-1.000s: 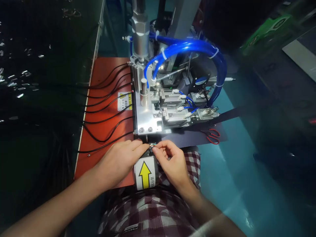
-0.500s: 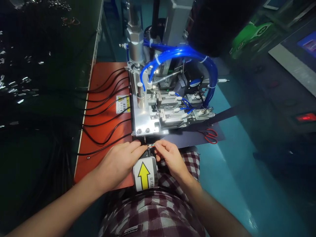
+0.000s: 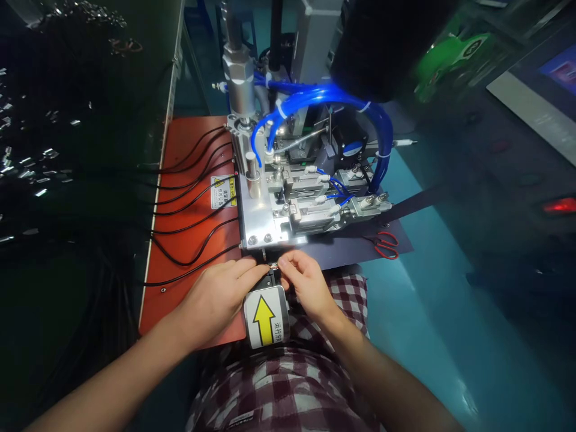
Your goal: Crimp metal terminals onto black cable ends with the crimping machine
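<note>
My left hand (image 3: 222, 291) lies low on the front of the machine (image 3: 258, 216), thumb and fingers pressed together near a small black guide (image 3: 271, 280). What its fingertips hold is hidden. Just to the right, my right hand (image 3: 308, 282) pinches the end of some thin wires (image 3: 274, 266) that bridge the small gap between both hands. The wires are tiny and partly covered by fingers. Below them sits a housing with a white label and yellow arrow (image 3: 264, 318).
Several black cables (image 3: 198, 228) cross the orange-red board (image 3: 189, 318) on the left. Red-handled scissors (image 3: 386, 245) lie on the dark plate at right. Blue air tubes (image 3: 324, 96) arch over the machine. A dark surface with shiny small pieces (image 3: 27, 162) is at far left.
My right fingertips have shifted slightly left and up, closer to my left hand, and cover more of the coloured wires. The left hand keeps its place. The view has tilted slightly.
</note>
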`<move>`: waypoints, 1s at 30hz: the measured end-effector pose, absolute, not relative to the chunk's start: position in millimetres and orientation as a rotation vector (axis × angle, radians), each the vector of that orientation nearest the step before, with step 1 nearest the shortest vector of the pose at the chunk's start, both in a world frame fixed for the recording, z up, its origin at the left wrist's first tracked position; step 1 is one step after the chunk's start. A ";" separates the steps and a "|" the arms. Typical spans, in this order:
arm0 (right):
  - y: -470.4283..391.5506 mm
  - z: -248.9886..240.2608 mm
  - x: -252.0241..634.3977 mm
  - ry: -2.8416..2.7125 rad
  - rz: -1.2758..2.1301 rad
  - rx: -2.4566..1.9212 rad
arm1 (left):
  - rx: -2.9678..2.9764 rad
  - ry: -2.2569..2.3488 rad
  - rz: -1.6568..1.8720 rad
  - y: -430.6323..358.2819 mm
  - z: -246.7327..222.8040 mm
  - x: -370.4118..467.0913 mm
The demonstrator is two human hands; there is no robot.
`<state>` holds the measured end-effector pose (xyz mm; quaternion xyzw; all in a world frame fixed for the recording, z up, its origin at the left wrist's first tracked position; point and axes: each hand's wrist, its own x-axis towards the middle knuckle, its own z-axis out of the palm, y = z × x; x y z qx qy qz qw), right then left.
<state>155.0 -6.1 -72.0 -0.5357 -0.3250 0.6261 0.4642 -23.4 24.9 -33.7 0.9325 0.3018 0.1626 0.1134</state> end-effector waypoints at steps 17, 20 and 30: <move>-4.0 -77.5 158.8 -0.689 1.710 -1.220 | 2.517 1.292 0.084 -10.8 -15.1 0.7; -4.9 -79.1 158.3 -0.710 1.705 -1.224 | 2.434 1.400 0.277 -16.7 -24.8 4.2; -7.4 -77.2 156.8 -0.746 1.692 -1.217 | 2.417 1.513 0.266 -22.6 -28.6 11.4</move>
